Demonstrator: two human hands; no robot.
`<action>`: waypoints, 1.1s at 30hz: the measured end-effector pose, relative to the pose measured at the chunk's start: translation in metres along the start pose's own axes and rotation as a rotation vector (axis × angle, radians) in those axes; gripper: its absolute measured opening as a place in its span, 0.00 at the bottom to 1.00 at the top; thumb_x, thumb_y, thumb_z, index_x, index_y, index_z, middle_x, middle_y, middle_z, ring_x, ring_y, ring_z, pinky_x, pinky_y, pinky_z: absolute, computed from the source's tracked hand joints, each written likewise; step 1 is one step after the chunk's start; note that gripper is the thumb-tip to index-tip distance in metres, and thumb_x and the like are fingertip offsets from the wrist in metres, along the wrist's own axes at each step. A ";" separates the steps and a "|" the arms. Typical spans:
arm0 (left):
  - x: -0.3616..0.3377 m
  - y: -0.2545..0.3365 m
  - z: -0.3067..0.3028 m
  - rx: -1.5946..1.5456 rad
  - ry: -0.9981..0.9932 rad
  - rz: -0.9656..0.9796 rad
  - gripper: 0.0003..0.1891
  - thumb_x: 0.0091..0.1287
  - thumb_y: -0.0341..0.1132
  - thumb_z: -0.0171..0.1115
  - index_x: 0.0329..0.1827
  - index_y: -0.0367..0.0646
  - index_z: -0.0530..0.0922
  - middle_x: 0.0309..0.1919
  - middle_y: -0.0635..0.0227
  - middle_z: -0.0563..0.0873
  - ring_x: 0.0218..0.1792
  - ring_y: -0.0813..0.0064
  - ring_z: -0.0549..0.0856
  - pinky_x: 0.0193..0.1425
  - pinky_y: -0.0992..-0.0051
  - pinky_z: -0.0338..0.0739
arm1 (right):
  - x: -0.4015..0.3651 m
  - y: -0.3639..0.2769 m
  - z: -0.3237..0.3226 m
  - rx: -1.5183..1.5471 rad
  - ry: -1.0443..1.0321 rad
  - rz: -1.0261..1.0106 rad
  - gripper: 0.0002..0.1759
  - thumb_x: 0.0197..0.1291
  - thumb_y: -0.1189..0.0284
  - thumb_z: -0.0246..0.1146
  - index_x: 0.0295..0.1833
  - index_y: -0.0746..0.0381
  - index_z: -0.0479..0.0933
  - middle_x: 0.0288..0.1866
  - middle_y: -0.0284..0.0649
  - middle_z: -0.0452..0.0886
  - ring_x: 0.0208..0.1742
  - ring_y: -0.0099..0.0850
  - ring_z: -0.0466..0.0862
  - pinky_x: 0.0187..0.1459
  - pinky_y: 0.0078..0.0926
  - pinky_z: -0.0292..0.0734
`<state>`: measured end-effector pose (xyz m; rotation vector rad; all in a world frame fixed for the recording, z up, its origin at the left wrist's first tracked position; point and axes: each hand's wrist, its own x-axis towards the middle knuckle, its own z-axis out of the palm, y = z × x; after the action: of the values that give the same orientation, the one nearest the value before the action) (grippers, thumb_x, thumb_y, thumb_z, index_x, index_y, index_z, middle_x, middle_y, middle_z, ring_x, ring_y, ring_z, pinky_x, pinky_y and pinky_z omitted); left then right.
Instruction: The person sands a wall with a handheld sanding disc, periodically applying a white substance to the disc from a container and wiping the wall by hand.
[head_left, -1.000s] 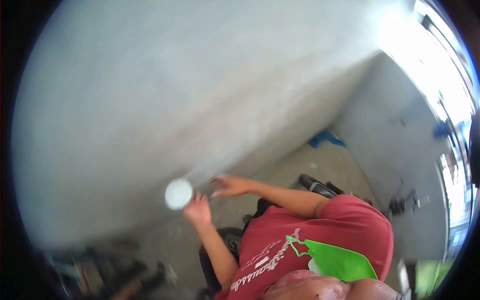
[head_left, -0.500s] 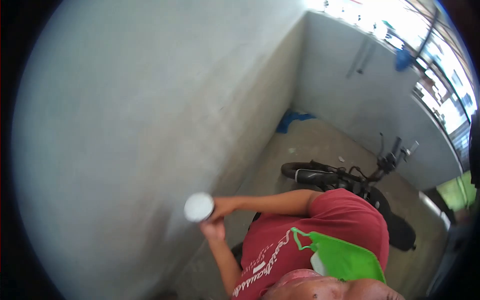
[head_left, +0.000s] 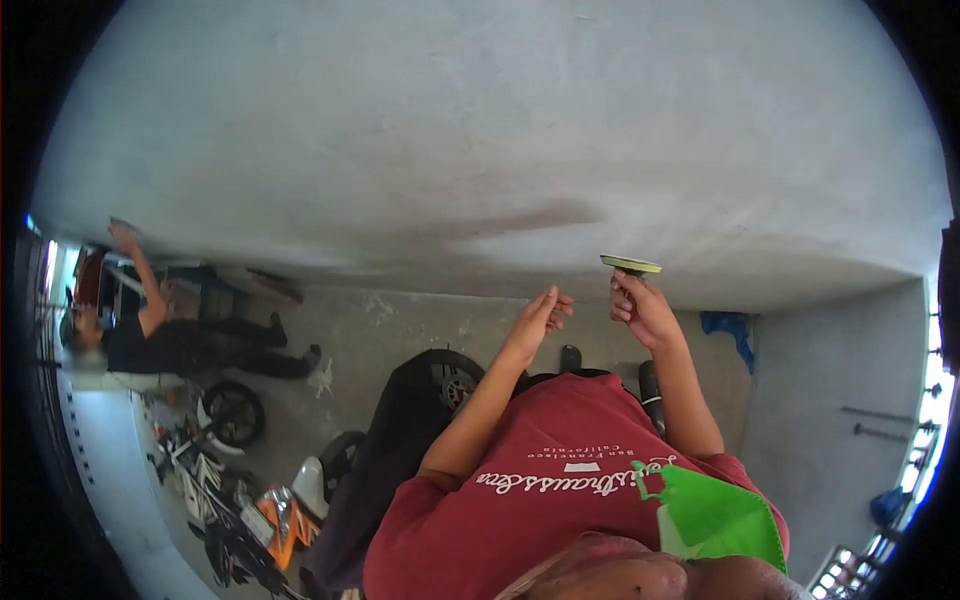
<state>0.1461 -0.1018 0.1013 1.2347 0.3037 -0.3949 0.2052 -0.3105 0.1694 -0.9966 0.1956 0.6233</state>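
At grey wall [head_left: 480,150]: right hand [head_left: 645,312] pinches yellow-edged disc [head_left: 630,264] from below; left hand [head_left: 538,318] loosely open, empty. Best handled flat to wall, with even pressure.

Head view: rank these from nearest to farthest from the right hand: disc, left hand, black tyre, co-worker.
1. disc: gripped in the right hand, at its fingertips.
2. left hand: just to the left, open.
3. black tyre: lower left, on the floor.
4. co-worker: far left, by the wall.
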 end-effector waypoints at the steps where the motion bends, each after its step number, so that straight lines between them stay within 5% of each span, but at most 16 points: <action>1: -0.003 0.001 -0.008 0.015 0.077 0.021 0.25 0.77 0.58 0.45 0.50 0.46 0.79 0.38 0.76 0.81 0.32 0.86 0.74 0.40 0.82 0.67 | 0.006 -0.005 -0.003 0.023 -0.086 0.122 0.11 0.70 0.63 0.60 0.41 0.59 0.71 0.21 0.26 0.61 0.22 0.19 0.62 0.27 0.21 0.59; 4: -0.019 0.007 -0.033 -0.041 0.247 0.062 0.23 0.76 0.56 0.47 0.49 0.45 0.80 0.37 0.78 0.82 0.32 0.86 0.74 0.40 0.82 0.66 | 0.059 -0.007 0.016 0.102 -0.209 0.265 0.14 0.71 0.59 0.58 0.34 0.53 0.69 0.17 0.22 0.58 0.16 0.16 0.57 0.22 0.17 0.52; 7: -0.024 -0.010 -0.058 -0.212 0.400 0.123 0.20 0.77 0.54 0.48 0.47 0.47 0.78 0.35 0.78 0.79 0.31 0.85 0.73 0.37 0.80 0.65 | 0.164 0.058 0.067 0.054 -0.263 0.463 0.17 0.68 0.61 0.62 0.27 0.49 0.65 0.18 0.21 0.59 0.16 0.16 0.55 0.18 0.19 0.49; 8: -0.024 -0.018 -0.063 -0.208 0.397 0.118 0.20 0.77 0.54 0.48 0.47 0.47 0.78 0.35 0.78 0.79 0.31 0.85 0.73 0.37 0.80 0.65 | 0.184 0.093 0.089 -0.016 -0.347 0.438 0.13 0.65 0.60 0.64 0.32 0.51 0.69 0.21 0.24 0.60 0.19 0.18 0.57 0.20 0.21 0.52; 10: -0.030 -0.031 -0.075 -0.688 0.516 0.190 0.17 0.76 0.52 0.50 0.45 0.48 0.76 0.34 0.79 0.76 0.30 0.84 0.70 0.35 0.78 0.64 | 0.202 0.146 0.137 -0.068 -0.361 0.437 0.13 0.66 0.61 0.64 0.34 0.52 0.68 0.22 0.25 0.61 0.19 0.18 0.59 0.20 0.22 0.52; 13: -0.041 -0.035 -0.078 -0.814 0.656 0.197 0.16 0.76 0.52 0.50 0.44 0.49 0.75 0.34 0.78 0.75 0.28 0.83 0.69 0.34 0.78 0.63 | 0.179 0.158 0.180 -0.034 -0.393 0.439 0.13 0.66 0.62 0.63 0.35 0.53 0.67 0.22 0.25 0.61 0.20 0.17 0.60 0.22 0.21 0.54; 20: -0.057 -0.056 -0.078 -0.855 0.743 0.286 0.17 0.76 0.52 0.51 0.45 0.48 0.75 0.35 0.76 0.77 0.28 0.81 0.71 0.33 0.78 0.65 | 0.201 0.149 0.117 0.445 -0.221 0.436 0.06 0.70 0.68 0.57 0.38 0.53 0.69 0.23 0.25 0.61 0.22 0.18 0.61 0.24 0.19 0.57; 21: -0.053 -0.056 -0.076 -0.822 0.724 0.258 0.17 0.75 0.52 0.51 0.45 0.48 0.75 0.35 0.76 0.77 0.28 0.81 0.71 0.33 0.78 0.65 | 0.203 0.120 0.103 0.332 -0.403 0.465 0.06 0.69 0.68 0.57 0.38 0.54 0.70 0.23 0.25 0.60 0.22 0.17 0.60 0.23 0.19 0.56; 23: -0.041 -0.050 -0.073 -0.734 0.711 0.221 0.17 0.75 0.53 0.51 0.46 0.48 0.75 0.37 0.76 0.78 0.30 0.82 0.72 0.35 0.78 0.66 | 0.177 0.086 0.105 0.240 -0.224 0.470 0.09 0.66 0.66 0.62 0.37 0.55 0.70 0.21 0.24 0.58 0.20 0.18 0.58 0.21 0.19 0.54; 28: -0.010 -0.004 -0.046 -0.424 0.704 0.187 0.19 0.76 0.53 0.51 0.52 0.46 0.75 0.48 0.72 0.82 0.36 0.81 0.78 0.40 0.78 0.69 | 0.138 0.018 0.059 0.384 -0.262 0.478 0.09 0.67 0.65 0.61 0.41 0.59 0.72 0.21 0.24 0.63 0.20 0.18 0.61 0.23 0.18 0.57; 33: -0.003 0.051 -0.002 0.143 0.440 0.313 0.26 0.77 0.53 0.49 0.64 0.39 0.70 0.60 0.62 0.78 0.55 0.70 0.80 0.55 0.68 0.73 | 0.081 -0.062 0.078 0.462 -0.357 0.368 0.11 0.71 0.66 0.56 0.47 0.64 0.73 0.24 0.25 0.66 0.20 0.17 0.63 0.23 0.17 0.59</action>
<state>0.1668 -0.0858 0.1453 1.4793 0.4538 0.1326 0.2968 -0.2371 0.2216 -0.3929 0.1953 1.0258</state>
